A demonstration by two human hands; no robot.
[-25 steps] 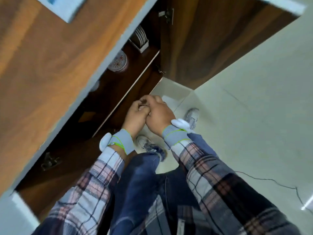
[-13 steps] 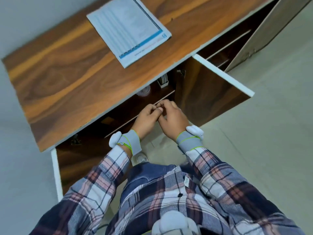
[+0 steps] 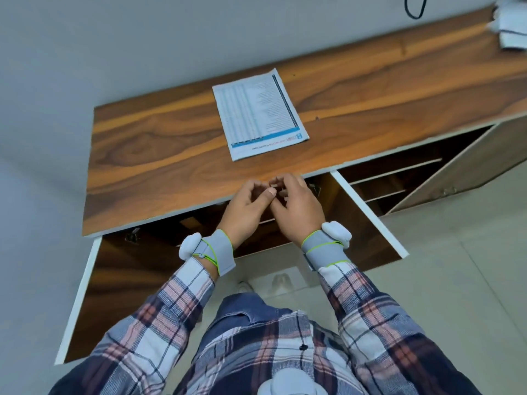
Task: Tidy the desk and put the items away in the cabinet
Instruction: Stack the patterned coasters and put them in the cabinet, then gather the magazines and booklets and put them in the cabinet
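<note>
My left hand (image 3: 245, 208) and my right hand (image 3: 299, 212) are held together at the front edge of the wooden desk top (image 3: 156, 155), above the open cabinet (image 3: 393, 178). Both have curled fingers whose tips meet. Whether a small thing sits between the fingertips cannot be made out. A printed paper sheet (image 3: 259, 115) lies flat on the desk just beyond my hands. At the desk's far right corner lies a pile of white cloth (image 3: 510, 27).
Three cabinet doors stand open towards me: one at the left (image 3: 119, 280), one in the middle (image 3: 368, 215), one at the right (image 3: 470, 166). Shelves show inside the right compartment. A black cable (image 3: 415, 7) hangs on the wall. I stand on pale floor tiles (image 3: 456, 280).
The view has risen from low inside the cabinet to above the desk top. My hands stayed joined and came up from the cabinet opening to the desk's front edge.
</note>
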